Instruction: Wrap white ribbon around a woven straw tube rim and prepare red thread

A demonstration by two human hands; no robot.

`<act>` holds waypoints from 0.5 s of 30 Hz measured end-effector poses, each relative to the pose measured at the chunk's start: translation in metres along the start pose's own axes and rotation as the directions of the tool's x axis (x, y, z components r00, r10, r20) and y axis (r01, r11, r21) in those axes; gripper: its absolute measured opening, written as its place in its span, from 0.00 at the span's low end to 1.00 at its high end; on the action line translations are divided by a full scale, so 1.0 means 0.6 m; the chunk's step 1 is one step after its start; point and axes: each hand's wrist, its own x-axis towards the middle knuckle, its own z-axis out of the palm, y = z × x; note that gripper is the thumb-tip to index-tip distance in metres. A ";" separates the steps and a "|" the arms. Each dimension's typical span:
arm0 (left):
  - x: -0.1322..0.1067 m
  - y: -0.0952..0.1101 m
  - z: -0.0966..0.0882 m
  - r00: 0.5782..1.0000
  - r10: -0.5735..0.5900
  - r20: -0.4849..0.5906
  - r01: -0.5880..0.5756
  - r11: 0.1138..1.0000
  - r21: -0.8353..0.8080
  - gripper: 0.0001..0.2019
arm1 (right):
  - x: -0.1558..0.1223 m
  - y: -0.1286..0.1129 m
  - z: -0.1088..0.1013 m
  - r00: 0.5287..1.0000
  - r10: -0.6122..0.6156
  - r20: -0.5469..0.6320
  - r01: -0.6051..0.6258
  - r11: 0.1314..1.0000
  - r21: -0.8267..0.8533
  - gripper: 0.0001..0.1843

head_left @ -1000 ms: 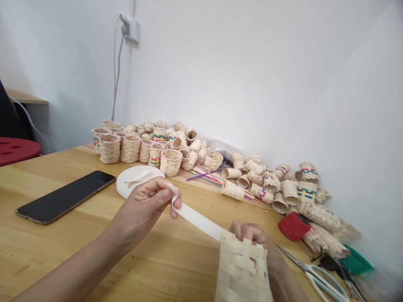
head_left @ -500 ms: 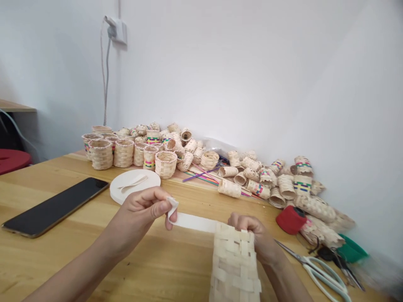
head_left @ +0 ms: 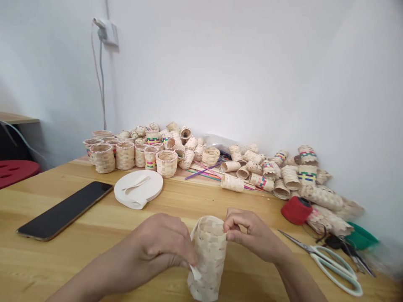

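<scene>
An uncoloured woven basket tube [head_left: 210, 256] stands upright between my hands, its open top tilted into sight. My right hand [head_left: 253, 235] is closed, thumb and fingers pinching the right edge of its rim. At the basket's left side, my left hand [head_left: 165, 247] is closed on a white strip [head_left: 195, 272], whose end pokes out below the fingertips against the weave. Part of the strip also shows at the left of the rim; my left fingers hide some of it.
A white strip roll [head_left: 151, 184] and a black phone [head_left: 66, 209] lie left. Many small woven baskets [head_left: 166, 163] are piled along the wall. Scissors [head_left: 327, 264], a red thread spool [head_left: 296, 209] and a green object [head_left: 362, 235] lie right.
My left hand has come down and right, bringing the strip from stretched out sideways to against the basket. The basket has turned so its opening shows. My right hand stays at the rim.
</scene>
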 end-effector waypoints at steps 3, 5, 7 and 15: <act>0.001 0.008 0.005 0.999 0.016 0.039 -0.018 0.999 0.046 0.11 | -0.005 -0.019 0.001 1.000 -0.025 -0.014 0.023 0.994 -0.103 0.20; 0.002 0.010 0.009 0.997 0.013 0.076 -0.018 0.998 0.059 0.12 | -0.008 -0.027 0.002 0.999 -0.037 -0.026 0.033 0.988 -0.148 0.17; 0.003 0.010 0.013 0.994 0.020 0.104 -0.028 0.997 0.078 0.13 | -0.009 -0.032 0.003 0.998 -0.041 -0.043 0.032 0.982 -0.187 0.13; 0.003 -0.005 0.047 1.000 0.022 0.004 -0.022 0.966 0.259 0.12 | -0.013 -0.044 0.012 0.995 -0.064 -0.083 0.039 0.963 -0.268 0.09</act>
